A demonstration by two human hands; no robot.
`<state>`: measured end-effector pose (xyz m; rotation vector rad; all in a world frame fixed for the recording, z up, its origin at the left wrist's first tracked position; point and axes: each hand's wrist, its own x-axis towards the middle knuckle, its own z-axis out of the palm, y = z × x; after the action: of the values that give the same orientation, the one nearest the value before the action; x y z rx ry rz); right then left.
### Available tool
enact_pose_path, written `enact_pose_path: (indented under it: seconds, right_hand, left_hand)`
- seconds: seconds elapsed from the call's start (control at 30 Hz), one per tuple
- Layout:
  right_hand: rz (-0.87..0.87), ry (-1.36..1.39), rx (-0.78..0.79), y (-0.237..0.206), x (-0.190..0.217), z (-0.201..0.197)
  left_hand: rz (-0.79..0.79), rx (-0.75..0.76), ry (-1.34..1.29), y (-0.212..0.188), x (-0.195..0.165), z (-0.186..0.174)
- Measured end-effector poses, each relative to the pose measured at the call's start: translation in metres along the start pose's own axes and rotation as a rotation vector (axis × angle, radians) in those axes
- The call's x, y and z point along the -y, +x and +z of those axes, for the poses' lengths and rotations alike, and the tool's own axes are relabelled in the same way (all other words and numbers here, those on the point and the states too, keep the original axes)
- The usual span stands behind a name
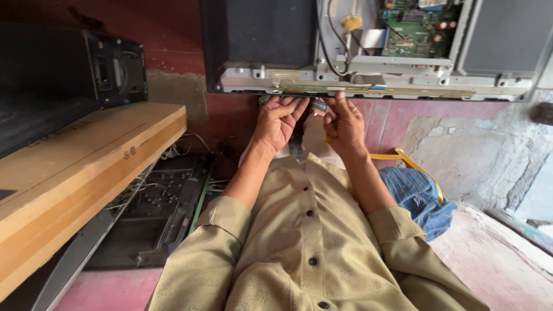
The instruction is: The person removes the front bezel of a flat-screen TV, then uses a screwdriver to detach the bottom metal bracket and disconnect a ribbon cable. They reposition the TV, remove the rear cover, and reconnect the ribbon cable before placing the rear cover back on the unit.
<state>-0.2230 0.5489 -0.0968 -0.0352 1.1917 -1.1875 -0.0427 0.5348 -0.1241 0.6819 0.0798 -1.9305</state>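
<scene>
Soft daylight from the right, dim left side, edges slightly warped.

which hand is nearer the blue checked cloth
Right. The right hand works at the opened television's lower edge, up and left of the blue checked cloth; the left hand is farther left.

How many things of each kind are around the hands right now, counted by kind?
Hands: 2, left hand and right hand, both at the lower edge of the opened flat-panel chassis
Opened flat-panel chassis: 1
Green circuit board: 1
Yellow-handled tool in the right hand: 1
Blue checked cloth: 1
Long cardboard box: 1
Total: 7
</scene>
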Motion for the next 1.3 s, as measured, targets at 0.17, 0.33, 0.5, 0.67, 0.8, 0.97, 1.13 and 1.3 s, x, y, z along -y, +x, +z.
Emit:
enact_pose_path:
  seconds: [0.17,0.33,0.5,0.67,0.8,0.97,1.13,1.3]
  right_hand:
    - [0.116,0.067,-0.051,-0.003,0.004,0.004]
    - [0.218,0.144,-0.1,0.007,0.003,0.003]
    - [0.193,0.117,-0.103,0.013,-0.003,0.003]
    - [0.173,0.091,-0.117,0.009,-0.003,0.009]
    - [0.228,0.126,-0.09,0.0,0.004,0.017]
    - [0.268,0.161,-0.079,-0.005,0.009,0.027]
    - [0.262,0.168,-0.084,0.002,0.002,0.026]
    - [0.155,-0.036,0.031,0.005,-0.011,0.002]
  left_hand:
    - [0.049,0.056,-0.162,-0.014,-0.019,-0.006]
    - [0.018,-0.148,-0.153,-0.006,-0.026,0.001]
    - [0.035,-0.319,0.142,0.003,-0.02,0.009]
    - [0.048,-0.301,0.106,-0.001,-0.021,0.01]
    - [-0.039,-0.292,0.163,-0.001,-0.022,0.02]
    - [-0.117,-0.567,0.219,0.02,-0.008,0.041]
    - [-0.087,-0.615,0.173,0.027,-0.004,0.038]
    - [-0.046,-0.203,0.137,0.012,-0.004,0.013]
